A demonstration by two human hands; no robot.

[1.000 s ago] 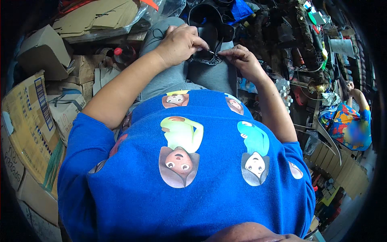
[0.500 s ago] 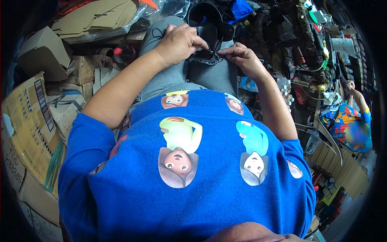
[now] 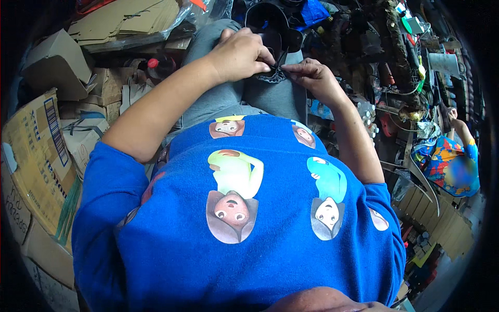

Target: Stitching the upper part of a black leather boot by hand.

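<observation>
Here, left hand and right hand pinch a puckered black workpiece, likely soft, best held by its edge.

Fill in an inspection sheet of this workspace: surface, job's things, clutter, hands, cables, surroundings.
Surface: the lap, in grey trousers; no table under the work.
Job's things: black piece over the right leg, its near edge puckered.
Clutter: box and red-capped bottle at left; small bottles at right.
Hands: left hand and right hand meet at the black piece; exact grip too small to tell.
Cables: thin curved line at right; cable or not, cannot tell.
Surroundings: another person at far right, in a multicoloured top.
</observation>
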